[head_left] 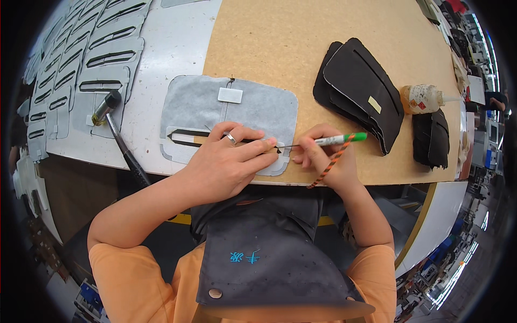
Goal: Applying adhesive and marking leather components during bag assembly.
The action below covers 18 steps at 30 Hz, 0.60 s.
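A grey panel [186,105] with a long dark-edged slot lies near the table's front edge. My left hand [229,156] rests palm down across the slot, fingers stretched to the right and pressing on the panel; a ring is on one finger. From the right, my right hand [328,161] grips a pen-like tool with a white and green handle [336,140]. Its thin dark shaft reaches the slot's right end, beside my left fingertips. An orange-and-black striped cord [336,160] hangs by the handle. A small white rectangle [230,95] sits on the panel's upper part.
At left, a hammer [116,126] lies beside rows of similar slotted grey panels [110,56]. Stacked dark panels [361,81], a glue bottle [423,99] and a dark folded piece [431,140] are at right. A tan board [269,37] covers part of the white table.
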### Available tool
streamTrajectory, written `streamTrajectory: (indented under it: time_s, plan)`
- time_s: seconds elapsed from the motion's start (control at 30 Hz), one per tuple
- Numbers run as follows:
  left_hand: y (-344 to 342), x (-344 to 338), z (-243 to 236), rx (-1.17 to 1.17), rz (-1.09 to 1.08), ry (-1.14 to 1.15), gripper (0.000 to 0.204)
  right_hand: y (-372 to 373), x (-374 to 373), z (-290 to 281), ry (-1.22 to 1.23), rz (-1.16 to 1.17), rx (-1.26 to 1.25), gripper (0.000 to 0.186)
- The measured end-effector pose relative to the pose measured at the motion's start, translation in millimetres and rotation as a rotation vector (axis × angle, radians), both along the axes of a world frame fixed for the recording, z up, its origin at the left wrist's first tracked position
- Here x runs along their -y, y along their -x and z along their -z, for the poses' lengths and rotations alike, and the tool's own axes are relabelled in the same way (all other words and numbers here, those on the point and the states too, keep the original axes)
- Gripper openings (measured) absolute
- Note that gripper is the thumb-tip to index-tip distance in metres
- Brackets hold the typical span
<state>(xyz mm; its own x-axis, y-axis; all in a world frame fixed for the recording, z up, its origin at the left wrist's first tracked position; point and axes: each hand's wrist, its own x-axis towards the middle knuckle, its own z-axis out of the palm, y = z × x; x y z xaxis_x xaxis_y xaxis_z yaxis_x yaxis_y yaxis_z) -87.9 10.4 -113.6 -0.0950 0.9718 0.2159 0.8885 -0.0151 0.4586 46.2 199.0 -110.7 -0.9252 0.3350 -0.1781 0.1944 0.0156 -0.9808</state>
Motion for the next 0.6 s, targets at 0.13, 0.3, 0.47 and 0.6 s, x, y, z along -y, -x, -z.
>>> streamTrajectory:
  time_s: [0.13, 0.3, 0.47, 0.6]
  plan:
    - [-1, 0, 1, 0.007, -0.010, 0.012, 0.042, -1, -1, -4, 0.176, 0.099, 0.063, 0.008]
    - [0, -2, -1, -0.008, -0.031, 0.027, 0.038, -8, 3, 1, 0.036, 0.058, 0.002, 0.006]
    - [-2, -1, -3, -0.141, -0.060, 0.069, 0.043, -11, 3, 5, -0.265, -0.042, -0.102, 0.004]
    - [-2, -3, -7, 0.005, -0.170, 0.123, 0.059, -14, 3, 2, -0.220, -0.024, -0.084, 0.008]
